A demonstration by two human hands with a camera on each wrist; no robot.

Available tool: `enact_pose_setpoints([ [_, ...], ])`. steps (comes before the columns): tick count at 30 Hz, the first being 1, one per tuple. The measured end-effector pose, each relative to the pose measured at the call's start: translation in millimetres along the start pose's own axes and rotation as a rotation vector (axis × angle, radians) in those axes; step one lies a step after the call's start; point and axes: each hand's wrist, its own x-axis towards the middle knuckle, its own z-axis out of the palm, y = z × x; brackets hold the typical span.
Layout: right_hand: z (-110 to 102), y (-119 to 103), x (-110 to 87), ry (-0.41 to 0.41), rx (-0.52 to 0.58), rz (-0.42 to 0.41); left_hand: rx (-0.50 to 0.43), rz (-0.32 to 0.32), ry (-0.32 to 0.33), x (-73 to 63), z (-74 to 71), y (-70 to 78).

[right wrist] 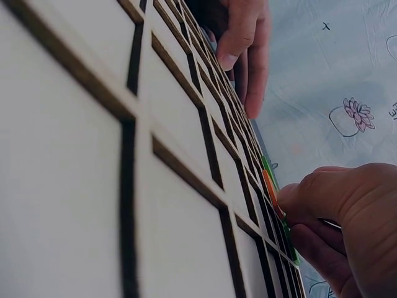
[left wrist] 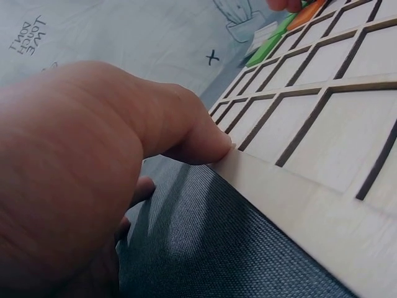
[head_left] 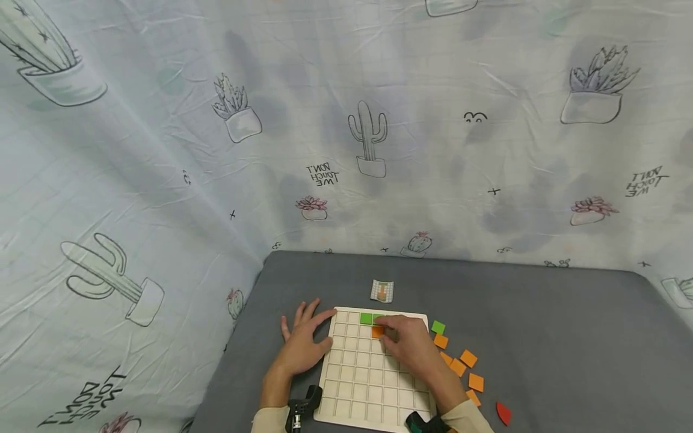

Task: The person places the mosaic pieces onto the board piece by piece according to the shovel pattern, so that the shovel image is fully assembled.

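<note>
A pale wooden grid board (head_left: pixel 352 376) lies on the table. Two green square tiles (head_left: pixel 366 319) show in its far row, and an orange square tile (head_left: pixel 378 332) sits just nearer. My right hand (head_left: pixel 414 346) has its thumb and fingertips at the orange tile's edges, seemingly pinching it; the right wrist view shows the thumb against the orange tile (right wrist: pixel 270 186). Some of the green is hidden behind these fingers. My left hand (head_left: pixel 304 346) rests at the board's left edge with spread fingers, its thumb (left wrist: pixel 205 139) touching the rim.
Right of the board lie several loose orange tiles (head_left: pixel 476 382), a green tile (head_left: pixel 438 327) and a red curved piece (head_left: pixel 503 413). Beyond the far edge is a small pattern card (head_left: pixel 382 291). A patterned cloth (head_left: pixel 433 150) hangs behind the grey table (head_left: pixel 568 349).
</note>
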Motion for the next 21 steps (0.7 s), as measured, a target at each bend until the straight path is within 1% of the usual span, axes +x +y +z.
enact_pose_setpoints([
  [10,-0.7,0.0,-0.1,0.029,-0.002,-0.019,-0.005,-0.011,0.004,0.3,-1.0,1.2],
  [15,-2.0,-0.5,0.2,0.008,0.002,0.011,-0.009,-0.014,-0.004,0.4,-1.5,0.7],
  [21,-3.1,-1.6,-1.4,0.007,0.024,0.012,0.004,-0.012,0.005,-1.8,-0.2,0.6],
])
